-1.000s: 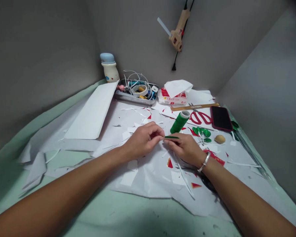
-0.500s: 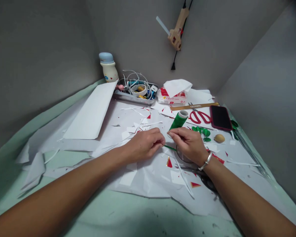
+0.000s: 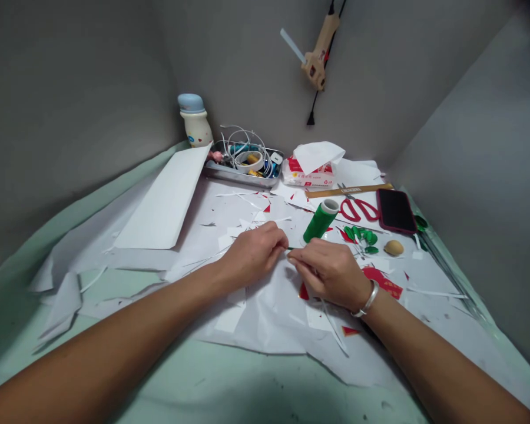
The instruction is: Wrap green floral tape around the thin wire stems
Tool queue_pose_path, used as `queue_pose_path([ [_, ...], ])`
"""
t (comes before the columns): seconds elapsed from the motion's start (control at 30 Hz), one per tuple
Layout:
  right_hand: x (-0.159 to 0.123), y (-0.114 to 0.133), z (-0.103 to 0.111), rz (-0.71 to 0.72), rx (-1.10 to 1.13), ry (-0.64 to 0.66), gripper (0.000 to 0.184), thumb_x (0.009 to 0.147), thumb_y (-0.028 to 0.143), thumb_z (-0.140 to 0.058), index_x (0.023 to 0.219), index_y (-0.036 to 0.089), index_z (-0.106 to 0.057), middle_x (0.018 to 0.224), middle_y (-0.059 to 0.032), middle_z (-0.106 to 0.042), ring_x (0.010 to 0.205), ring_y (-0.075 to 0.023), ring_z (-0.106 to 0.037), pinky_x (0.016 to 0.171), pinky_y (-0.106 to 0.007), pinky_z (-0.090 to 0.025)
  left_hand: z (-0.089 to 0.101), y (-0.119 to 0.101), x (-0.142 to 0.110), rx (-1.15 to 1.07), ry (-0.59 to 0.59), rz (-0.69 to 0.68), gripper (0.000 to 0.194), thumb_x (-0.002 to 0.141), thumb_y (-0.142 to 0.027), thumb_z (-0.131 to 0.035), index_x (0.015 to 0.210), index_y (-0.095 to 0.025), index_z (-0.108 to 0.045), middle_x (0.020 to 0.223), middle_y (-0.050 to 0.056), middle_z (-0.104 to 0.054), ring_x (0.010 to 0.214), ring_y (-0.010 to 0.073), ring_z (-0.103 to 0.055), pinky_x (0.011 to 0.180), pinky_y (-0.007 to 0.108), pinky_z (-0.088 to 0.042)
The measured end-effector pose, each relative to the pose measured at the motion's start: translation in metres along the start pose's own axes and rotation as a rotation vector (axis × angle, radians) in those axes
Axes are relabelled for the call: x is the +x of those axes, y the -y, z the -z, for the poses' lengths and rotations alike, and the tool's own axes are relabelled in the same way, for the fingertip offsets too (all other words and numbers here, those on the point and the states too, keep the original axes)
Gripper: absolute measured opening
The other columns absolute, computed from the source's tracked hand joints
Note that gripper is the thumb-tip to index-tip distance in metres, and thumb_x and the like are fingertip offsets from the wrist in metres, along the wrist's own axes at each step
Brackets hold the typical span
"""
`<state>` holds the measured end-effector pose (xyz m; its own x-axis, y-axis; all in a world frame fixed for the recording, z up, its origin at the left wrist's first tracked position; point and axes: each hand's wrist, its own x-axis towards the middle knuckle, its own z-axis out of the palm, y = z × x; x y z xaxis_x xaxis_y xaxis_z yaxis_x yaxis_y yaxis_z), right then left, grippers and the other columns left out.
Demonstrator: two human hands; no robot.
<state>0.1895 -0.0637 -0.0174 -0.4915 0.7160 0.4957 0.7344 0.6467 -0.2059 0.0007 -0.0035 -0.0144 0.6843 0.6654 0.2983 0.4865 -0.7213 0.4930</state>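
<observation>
Two hands: my left hand [image 3: 256, 253] and right hand [image 3: 331, 271] meet over the paper-strewn surface [image 3: 229, 377].
Left fingers: pinching a thin green strip [image 3: 294, 248].
Right fingers: clenched together at the strip; I can't tell whether they grip it.
Green thread spool [image 3: 320, 222]: leaning, just beyond my right fingers.
Red-handled scissors [image 3: 357, 209]: far right, near the phone [image 3: 396, 211].
Metal tray [image 3: 238, 175]: far side, holding tape [image 3: 249, 168] and cord [image 3: 265, 141].

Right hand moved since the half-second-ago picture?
Yes. The right hand has shifted left and toward the camera, away from the red-handled metal scissors.
</observation>
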Motion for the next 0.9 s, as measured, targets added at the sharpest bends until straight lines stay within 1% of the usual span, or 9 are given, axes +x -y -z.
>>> queue_pose_path([
  [0.17,0.001,-0.019,-0.002,-0.255,0.174,-0.152,0.017,0.089,0.022,-0.052,0.087,0.019,-0.068,0.080,-0.0013,-0.069,0.072,-0.0127,-0.059,0.068,-0.024,-0.043,0.003,-0.004,0.000,-0.123,0.131,-0.107,0.014,0.084,-0.013,-0.049,0.087,-0.019,-0.062,0.087,0.002,-0.060,0.078,0.0131,-0.055,0.071,0.026,-0.044],
  [0.27,0.001,-0.028,-0.007,-0.345,0.259,-0.046,0.017,0.089,0.024,-0.051,0.085,0.021,-0.068,0.080,-0.0001,-0.069,0.071,-0.0128,-0.061,0.066,-0.023,-0.044,0.007,-0.007,0.002,-0.253,0.071,-0.063,0.012,0.084,-0.015,-0.051,0.086,-0.019,-0.062,0.086,0.002,-0.060,0.079,0.0130,-0.056,0.074,0.027,-0.045],
  [0.37,0.001,-0.026,-0.011,-0.298,0.195,0.076,0.016,0.087,0.023,-0.053,0.083,0.022,-0.068,0.080,-0.0005,-0.069,0.073,-0.0143,-0.059,0.067,-0.025,-0.043,0.010,-0.007,0.004,-0.301,-0.042,0.011,0.009,0.084,-0.017,-0.054,0.085,-0.018,-0.063,0.085,0.002,-0.060,0.078,0.0131,-0.056,0.073,0.028,-0.045],
  [0.47,0.000,-0.014,-0.009,-0.155,0.093,0.144,0.015,0.086,0.020,-0.053,0.084,0.022,-0.068,0.076,-0.0008,-0.067,0.074,-0.0150,-0.057,0.069,-0.026,-0.042,0.009,-0.004,0.005,-0.253,-0.141,0.086,0.009,0.084,-0.017,-0.053,0.083,-0.018,-0.062,0.085,0.002,-0.061,0.078,0.0133,-0.056,0.072,0.028,-0.045],
  [0.53,-0.001,-0.005,-0.005,-0.059,0.014,0.152,0.016,0.087,0.020,-0.052,0.085,0.020,-0.067,0.071,-0.0016,-0.064,0.071,-0.0152,-0.054,0.066,-0.026,-0.040,0.006,-0.002,0.005,-0.189,-0.167,0.114,0.010,0.084,-0.016,-0.052,0.083,-0.018,-0.062,0.085,0.002,-0.060,0.077,0.0132,-0.055,0.071,0.028,-0.044],
  [0.63,-0.001,0.001,0.001,0.041,-0.075,0.085,0.018,0.087,0.019,-0.049,0.088,0.017,-0.067,0.070,-0.0033,-0.063,0.067,-0.0157,-0.051,0.062,-0.028,-0.037,0.002,0.001,0.003,-0.075,-0.126,0.067,0.012,0.083,-0.012,-0.051,0.083,-0.017,-0.061,0.086,0.002,-0.060,0.078,0.0136,-0.055,0.071,0.027,-0.044],
  [0.7,0.000,0.000,0.003,0.033,-0.068,0.008,0.019,0.088,0.019,-0.049,0.089,0.017,-0.068,0.069,-0.0033,-0.063,0.066,-0.0156,-0.050,0.061,-0.028,-0.037,0.001,0.001,0.002,-0.021,-0.060,0.004,0.013,0.083,-0.011,-0.050,0.086,-0.017,-0.062,0.087,0.003,-0.059,0.079,0.0140,-0.056,0.071,0.027,-0.043],
  [0.8,0.001,-0.008,0.004,-0.084,0.037,-0.091,0.018,0.089,0.021,-0.050,0.089,0.018,-0.068,0.069,-0.0019,-0.065,0.065,-0.0141,-0.052,0.062,-0.027,-0.039,0.001,0.000,0.001,0.004,0.042,-0.056,0.015,0.085,-0.014,-0.049,0.089,-0.018,-0.063,0.088,0.003,-0.060,0.080,0.0144,-0.057,0.070,0.026,-0.044],
  [0.9,0.002,-0.014,0.002,-0.179,0.145,-0.123,0.018,0.090,0.021,-0.051,0.088,0.020,-0.069,0.075,-0.0014,-0.068,0.068,-0.0128,-0.057,0.066,-0.025,-0.043,0.003,0.000,0.002,0.011,0.062,-0.052,0.017,0.085,-0.015,-0.049,0.089,-0.019,-0.065,0.088,0.003,-0.061,0.080,0.0145,-0.058,0.070,0.026,-0.044],
])
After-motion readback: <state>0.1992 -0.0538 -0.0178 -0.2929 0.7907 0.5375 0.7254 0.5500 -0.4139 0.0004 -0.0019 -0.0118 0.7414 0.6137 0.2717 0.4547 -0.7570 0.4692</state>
